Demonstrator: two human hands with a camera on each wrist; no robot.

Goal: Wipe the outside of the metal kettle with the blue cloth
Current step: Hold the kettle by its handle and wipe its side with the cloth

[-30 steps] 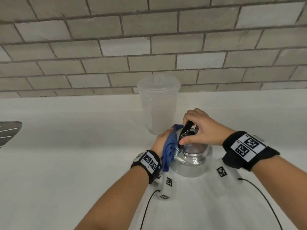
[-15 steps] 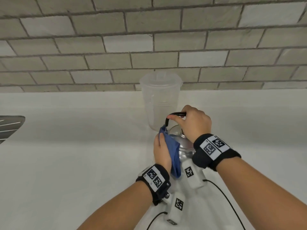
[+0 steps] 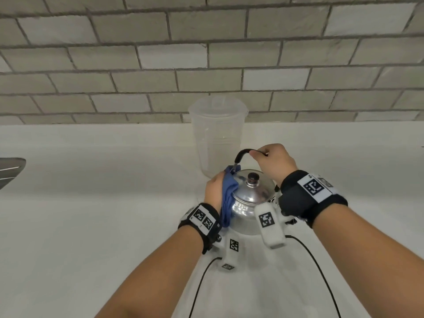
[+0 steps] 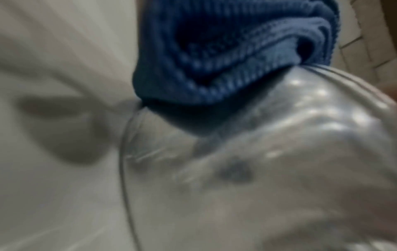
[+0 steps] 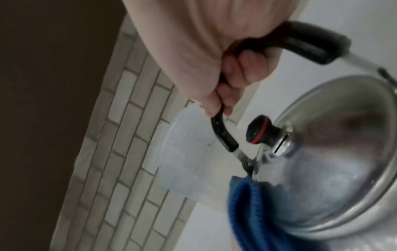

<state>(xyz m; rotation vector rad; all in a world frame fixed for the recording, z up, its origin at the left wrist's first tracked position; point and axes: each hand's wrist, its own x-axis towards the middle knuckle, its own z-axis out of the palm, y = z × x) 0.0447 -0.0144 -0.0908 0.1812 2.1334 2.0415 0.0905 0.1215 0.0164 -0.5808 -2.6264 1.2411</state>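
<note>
The shiny metal kettle stands on the white counter, its lid knob dark. My right hand grips the raised black handle from above; in the right wrist view the fingers curl round the handle over the kettle. My left hand presses the blue cloth against the kettle's left side. The left wrist view shows the bunched cloth lying on the kettle's wall; that hand's fingers are hidden behind the cloth.
A clear plastic lidded container stands just behind the kettle, close to the brick wall. A dark metal edge shows at the far left of the counter. Two black cables trail toward me from the wrist cameras.
My right hand has lifted the handle upright and shifted its grip to the top. The left hand with the cloth has slid along the kettle's left side, and the lid has come into view.
</note>
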